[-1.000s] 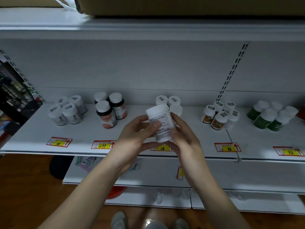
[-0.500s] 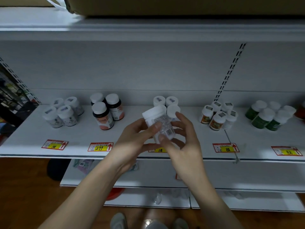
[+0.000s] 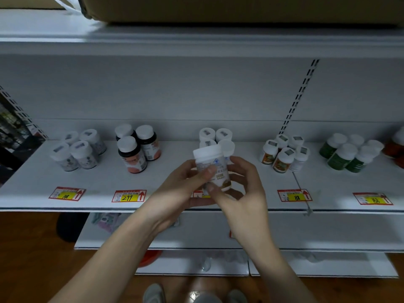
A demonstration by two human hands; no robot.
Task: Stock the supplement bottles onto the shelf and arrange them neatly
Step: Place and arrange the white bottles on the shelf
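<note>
- Far left of the shelf (image 3: 105, 182), four grey-labelled white bottles (image 3: 76, 153) stood in a tight square behind the 108 tag (image 3: 66, 194). That group looked stocked.
- Next along, three dark bottles (image 3: 136, 147) with orange labels sat in a triangle above the 299 tag (image 3: 128, 196), touching one another and upright.
- Centre stage: the left hand (image 3: 183, 189) gripped a white supplement bottle (image 3: 213, 169), thumb pressed across the label front, the other fingers curled round behind and under it.
- The bottle was off the shelf, in the air over the front edge, tipped slightly to the left with its cap up.
- The right hand (image 3: 242, 193) pinched the bottle's lower body with thumb and fingertips, the remaining fingers loosely spread beside it. By my read, the label was being turned to face front.
- Just behind it waited four matching white-capped bottles (image 3: 215, 138) at the back of the shelf, the likely home for this one.
- To the right, a cluster of small orange-labelled bottles (image 3: 284, 153) sat above the 88 tag (image 3: 294, 195), then green bottles (image 3: 349, 153) beyond.
- Verdict: most groups looked placed; this bottle was not yet set down, and final straightening seemed left.
</note>
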